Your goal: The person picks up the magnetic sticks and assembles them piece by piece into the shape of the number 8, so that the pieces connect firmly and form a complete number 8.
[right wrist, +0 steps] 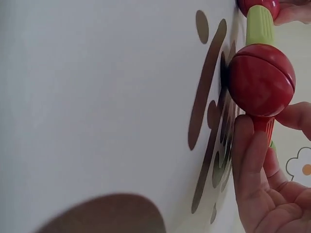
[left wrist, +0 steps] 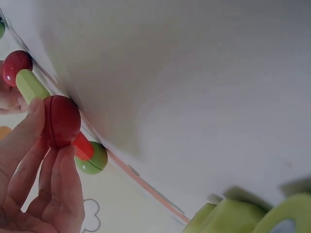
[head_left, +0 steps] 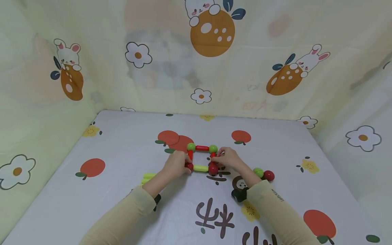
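Note:
A square of toy rods and balls lies on the table. Its far corners are a left green ball (head_left: 191,146) and a right green ball (head_left: 213,148), with a red rod (head_left: 202,148) between them. A yellow-green rod (head_left: 200,168) joins two red balls along the near side, and red rods form the other sides. My left hand (head_left: 175,165) grips the near-left red ball (left wrist: 63,121) between thumb and fingers. At the near-right corner, my right hand (head_left: 228,158) pinches the red rod (right wrist: 264,125) right beside the other red ball (right wrist: 262,80).
Several yellow-green pieces (head_left: 149,176) lie by my left forearm, partly hidden by it. Beyond my right forearm sit a loose green ball (head_left: 258,172) and a red ball (head_left: 269,175). Printed cloth (head_left: 165,98) hangs behind the table and along both sides.

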The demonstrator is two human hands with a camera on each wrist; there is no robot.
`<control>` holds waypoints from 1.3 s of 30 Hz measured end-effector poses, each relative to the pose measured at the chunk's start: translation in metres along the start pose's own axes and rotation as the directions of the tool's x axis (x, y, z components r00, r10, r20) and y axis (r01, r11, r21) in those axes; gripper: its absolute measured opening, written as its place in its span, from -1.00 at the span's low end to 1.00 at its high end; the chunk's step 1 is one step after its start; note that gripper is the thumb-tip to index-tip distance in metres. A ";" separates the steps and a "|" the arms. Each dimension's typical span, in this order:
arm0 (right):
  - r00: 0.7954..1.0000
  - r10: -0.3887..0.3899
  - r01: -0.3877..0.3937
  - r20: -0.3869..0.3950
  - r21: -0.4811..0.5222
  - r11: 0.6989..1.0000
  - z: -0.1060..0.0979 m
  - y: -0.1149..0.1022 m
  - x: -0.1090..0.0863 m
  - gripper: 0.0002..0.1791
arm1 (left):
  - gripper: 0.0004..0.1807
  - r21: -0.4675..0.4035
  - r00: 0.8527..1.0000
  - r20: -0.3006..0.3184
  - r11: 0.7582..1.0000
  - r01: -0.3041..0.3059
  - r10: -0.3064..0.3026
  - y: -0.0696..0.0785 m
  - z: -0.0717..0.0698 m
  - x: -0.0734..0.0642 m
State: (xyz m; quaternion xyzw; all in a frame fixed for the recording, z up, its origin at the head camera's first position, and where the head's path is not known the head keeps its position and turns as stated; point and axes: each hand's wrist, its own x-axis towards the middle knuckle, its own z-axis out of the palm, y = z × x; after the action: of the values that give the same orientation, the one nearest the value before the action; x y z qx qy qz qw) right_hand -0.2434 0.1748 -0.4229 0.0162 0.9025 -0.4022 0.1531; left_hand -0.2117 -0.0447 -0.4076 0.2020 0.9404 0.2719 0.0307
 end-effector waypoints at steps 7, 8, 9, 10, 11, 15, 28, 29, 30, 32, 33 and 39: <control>1.000 -0.021 0.021 -0.001 -0.011 1.000 -0.003 -0.002 -0.005 -0.74 | -0.69 -0.004 1.000 -0.010 1.000 -0.004 0.004 0.000 0.000 0.002; 0.999 -0.031 0.031 0.004 -0.018 0.999 -0.003 -0.002 -0.006 -0.74 | -0.69 -0.006 1.000 -0.007 1.000 0.002 -0.002 0.001 0.000 0.002; 0.999 -0.042 0.042 0.012 -0.026 0.999 -0.003 -0.001 -0.007 -0.74 | -0.69 -0.005 1.000 -0.002 1.000 0.005 -0.005 0.001 0.000 0.002; 0.998 -0.054 0.055 0.023 -0.033 0.998 -0.003 -0.001 -0.008 -0.73 | -0.69 -0.009 1.000 0.003 1.000 0.011 -0.011 0.001 -0.001 0.002; 0.998 -0.060 0.061 0.033 -0.037 0.997 -0.003 0.000 -0.008 -0.72 | -0.69 -0.009 1.000 0.008 1.000 0.015 -0.015 0.000 -0.001 0.002; 0.991 -0.100 0.106 0.090 -0.065 0.992 -0.006 0.002 -0.012 -0.65 | -0.70 -0.014 1.000 0.020 1.000 0.024 -0.024 0.000 -0.002 0.003; 0.961 -0.237 0.252 0.143 -0.093 0.963 -0.010 0.003 -0.020 -0.71 | -0.69 -0.015 0.999 0.019 0.999 0.044 -0.043 0.004 -0.003 0.008; 0.962 -0.239 0.252 0.132 -0.098 0.963 -0.010 0.002 -0.019 -0.73 | -0.69 -0.014 0.999 0.016 0.999 0.042 -0.042 0.003 -0.003 0.009; 0.963 -0.242 0.255 0.122 -0.103 0.962 -0.010 0.002 -0.018 -0.74 | -0.69 -0.007 0.999 0.011 0.999 0.040 -0.040 0.003 -0.002 0.011; 0.964 -0.244 0.255 0.102 -0.112 0.961 -0.011 0.000 -0.017 -0.76 | -0.69 0.000 0.999 0.006 0.999 0.043 -0.043 0.002 -0.001 0.015; 0.966 -0.243 0.252 0.094 -0.114 0.961 -0.011 0.000 -0.016 -0.76 | -0.69 0.006 0.999 0.003 0.999 0.045 -0.045 0.001 -0.001 0.018; 0.974 -0.216 0.222 0.067 -0.108 0.969 -0.013 0.000 -0.011 -0.75 | -0.68 0.022 0.998 -0.003 0.998 0.060 -0.060 -0.001 0.001 0.027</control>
State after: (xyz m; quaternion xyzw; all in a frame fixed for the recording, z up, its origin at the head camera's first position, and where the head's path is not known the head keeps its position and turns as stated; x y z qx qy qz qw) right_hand -0.2358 0.1853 -0.4119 -0.1035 0.9158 -0.3646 0.1331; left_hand -0.2364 -0.0345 -0.4080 0.1738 0.9490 0.2606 0.0352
